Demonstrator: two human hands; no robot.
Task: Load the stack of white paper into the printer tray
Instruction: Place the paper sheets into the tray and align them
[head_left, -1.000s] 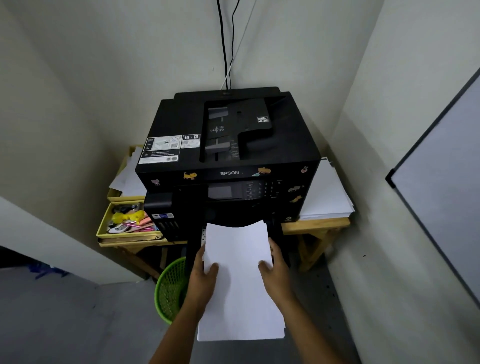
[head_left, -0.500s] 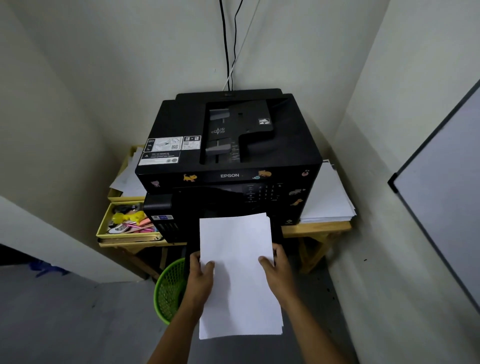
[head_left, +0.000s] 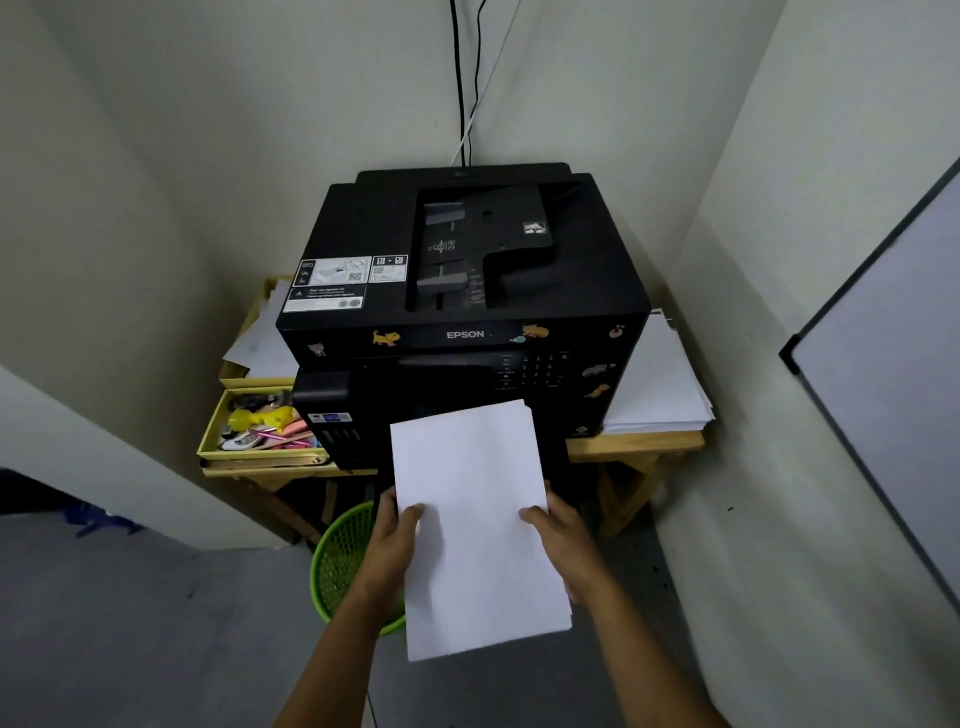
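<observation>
A black Epson printer (head_left: 467, 291) stands on a wooden table (head_left: 634, 447) in the corner. Both my hands hold a stack of white paper (head_left: 478, 519) in front of the printer's lower front, tilted a little to the left. My left hand (head_left: 395, 545) grips its left edge and my right hand (head_left: 561, 540) its right edge, thumbs on top. The stack's far end overlaps the printer's front. The paper hides the tray and its opening.
A yellow box (head_left: 249, 431) of small stationery sits left of the printer, with loose sheets behind it. Another pile of white paper (head_left: 654, 384) lies on the table at the right. A green mesh bin (head_left: 343, 566) stands on the floor. A whiteboard (head_left: 893, 364) leans at the right wall.
The stack has risen and come back from the printer's front slot, and it now tilts slightly left. Both hands kept their grip on its edges.
</observation>
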